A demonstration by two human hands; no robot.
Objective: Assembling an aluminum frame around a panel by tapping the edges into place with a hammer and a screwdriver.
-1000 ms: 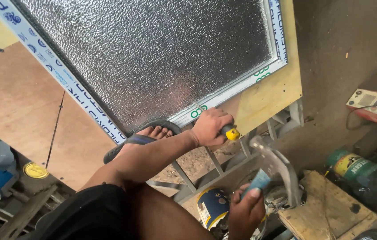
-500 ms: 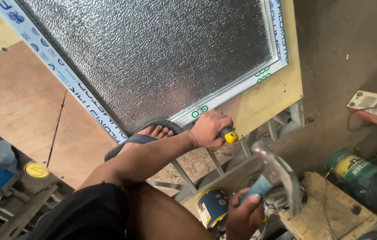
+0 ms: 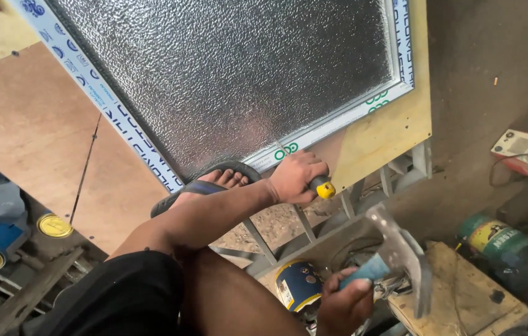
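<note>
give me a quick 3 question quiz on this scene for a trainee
1. True or false: the right hand holds a hammer.
2. What does the left hand grip? A) a paint brush B) a yellow-ended tool handle C) a tin
3. Fill in: the person's foot, in a sandal, rests against the frame of the textured ____ panel.

Key: 1 true; 2 B; 3 glass
</note>
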